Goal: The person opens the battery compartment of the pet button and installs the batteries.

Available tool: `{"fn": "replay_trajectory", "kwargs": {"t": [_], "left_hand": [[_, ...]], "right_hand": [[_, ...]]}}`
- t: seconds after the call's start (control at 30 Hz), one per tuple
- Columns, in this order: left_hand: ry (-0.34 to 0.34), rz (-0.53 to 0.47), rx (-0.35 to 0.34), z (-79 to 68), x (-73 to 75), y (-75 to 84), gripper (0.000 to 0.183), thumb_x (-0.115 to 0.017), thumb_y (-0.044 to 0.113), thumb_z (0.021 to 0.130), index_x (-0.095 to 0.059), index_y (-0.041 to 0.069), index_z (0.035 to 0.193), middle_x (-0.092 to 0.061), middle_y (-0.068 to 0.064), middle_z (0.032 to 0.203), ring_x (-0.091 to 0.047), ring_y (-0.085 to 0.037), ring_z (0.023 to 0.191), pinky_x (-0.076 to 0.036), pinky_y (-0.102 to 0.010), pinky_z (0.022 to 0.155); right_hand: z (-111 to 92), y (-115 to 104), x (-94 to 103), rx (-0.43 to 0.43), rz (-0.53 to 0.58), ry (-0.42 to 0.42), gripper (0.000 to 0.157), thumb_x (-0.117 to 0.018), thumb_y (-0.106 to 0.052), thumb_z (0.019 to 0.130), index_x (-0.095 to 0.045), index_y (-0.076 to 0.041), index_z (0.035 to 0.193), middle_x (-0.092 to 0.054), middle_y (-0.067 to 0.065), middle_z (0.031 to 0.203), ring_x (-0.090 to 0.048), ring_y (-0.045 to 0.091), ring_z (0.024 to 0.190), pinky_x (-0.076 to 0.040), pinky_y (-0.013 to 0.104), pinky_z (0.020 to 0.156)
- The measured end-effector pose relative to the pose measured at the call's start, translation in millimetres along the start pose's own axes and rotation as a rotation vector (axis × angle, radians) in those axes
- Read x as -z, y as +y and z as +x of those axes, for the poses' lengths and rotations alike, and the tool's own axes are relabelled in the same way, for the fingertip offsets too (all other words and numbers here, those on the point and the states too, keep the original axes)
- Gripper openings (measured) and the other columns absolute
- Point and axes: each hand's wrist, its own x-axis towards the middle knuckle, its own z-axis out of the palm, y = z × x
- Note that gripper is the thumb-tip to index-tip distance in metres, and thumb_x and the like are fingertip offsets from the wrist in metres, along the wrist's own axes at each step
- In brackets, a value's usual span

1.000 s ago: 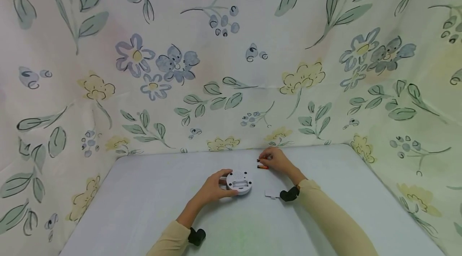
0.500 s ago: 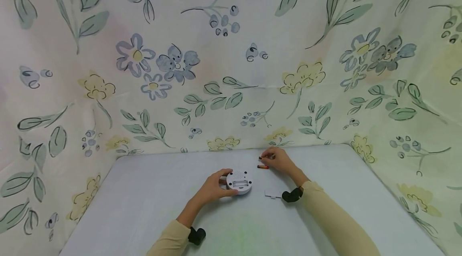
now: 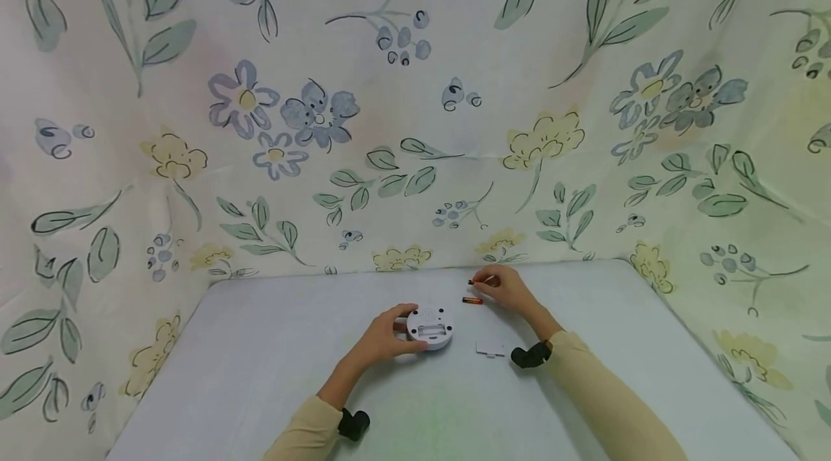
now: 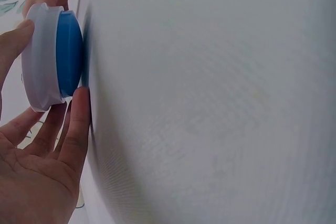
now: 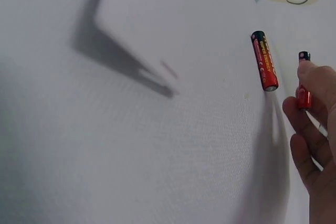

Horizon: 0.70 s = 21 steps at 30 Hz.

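My left hand grips a round white device, thumb on the near side and fingers on the far side. Its back faces up, with small dark feet and an uncovered battery compartment. In the left wrist view the device's blue domed face points down towards the table. At the back right, my right hand pinches a red and black battery between thumb and fingers. A second battery of the same kind lies on the table beside that hand, apart from it.
A thin white battery cover with a small tab lies right of the device, near the right wrist's black camera. The white table ends at a floral cloth behind and at the sides.
My right hand has shifted slightly right and back with the pinched battery, farther from the one lying on the table. The left hand and the device have stayed put.
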Motion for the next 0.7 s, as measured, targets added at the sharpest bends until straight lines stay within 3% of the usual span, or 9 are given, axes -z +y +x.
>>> {"fn": "replay_trajectory", "kwargs": {"t": [0.7], "left_hand": [[0.008,-0.020,-0.015,-0.9,-0.6,-0.3,0.078,-0.087,0.028,0.083,-0.050,0.000,0.146,-0.053,-0.017,0.143,-0.062,-0.032,0.113,-0.051,-0.048,0.094]], "right_hand": [[-15.9,-6.9,5.6,0.084,0.005,0.001,0.012,-0.072,-0.003,0.094,-0.074,-0.006,0.105,-0.070,0.001,0.100,-0.065,0.017,0.085,-0.055,0.033,0.076]]}}
